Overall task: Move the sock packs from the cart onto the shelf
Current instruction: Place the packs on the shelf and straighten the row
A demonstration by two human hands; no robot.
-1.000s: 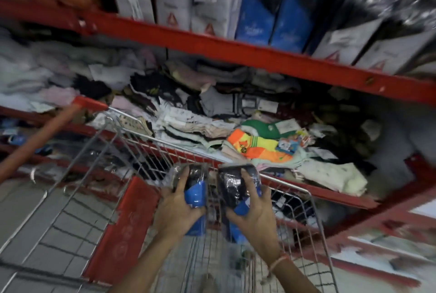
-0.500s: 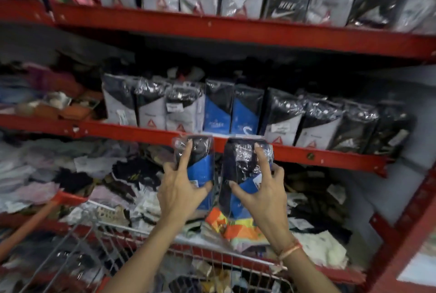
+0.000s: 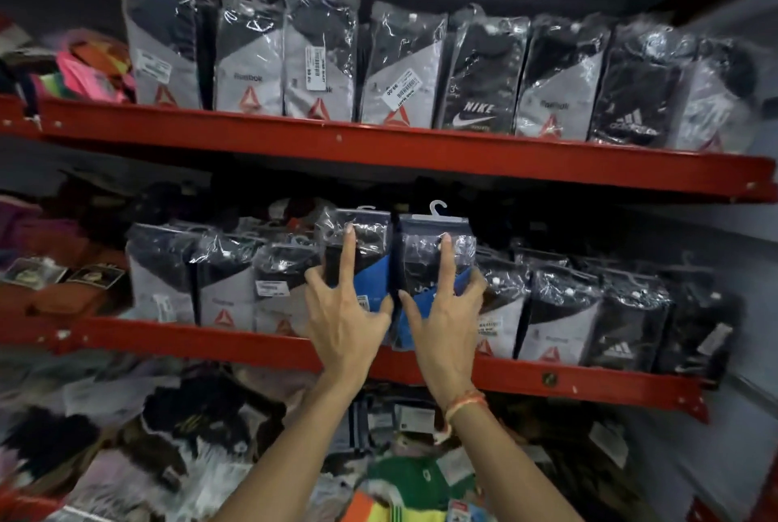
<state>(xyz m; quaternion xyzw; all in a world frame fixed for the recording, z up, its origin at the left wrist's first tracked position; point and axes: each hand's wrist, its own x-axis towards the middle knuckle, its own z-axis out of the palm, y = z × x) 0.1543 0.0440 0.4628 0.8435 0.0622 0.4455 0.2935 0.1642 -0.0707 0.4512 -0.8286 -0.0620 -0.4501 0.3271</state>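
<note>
both hands were up at the middle red shelf (image 3: 210,338), each gripping one sock pack. left hand (image 3: 346,317) clasped the left sock pack (image 3: 358,246), a black-and-blue pair in clear plastic: index finger straight up the front face, thumb on the pack's left edge, other fingers curled at its right edge. right hand (image 3: 446,319) clasped the right sock pack (image 3: 433,244) the same way, index finger up the front, thumb on the pack's left edge, remaining fingers wrapped at its right edge. this pack had a white hanger hook (image 3: 438,208) sticking up from its top.

both packs stood upright, side by side and nearly touching, in the row on the middle red shelf, their lower ends at the shelf's front lip. can't tell if the bottoms actually rested on the shelf, hands covered that part. left of them on the same shelf stood grey-and-black reebok packs (image 3: 219,281); right of them more reebok packs and a black adidas pack (image 3: 623,319).

the upper red shelf (image 3: 379,147), above the middle one, held a full row of upright packs, mostly grey reebok plus a black nike pack (image 3: 478,79). below the middle shelf lay a loose heap of mixed socks (image 3: 189,437), partly blurred. an orange thread band (image 3: 463,401) sat on the right wrist.
</note>
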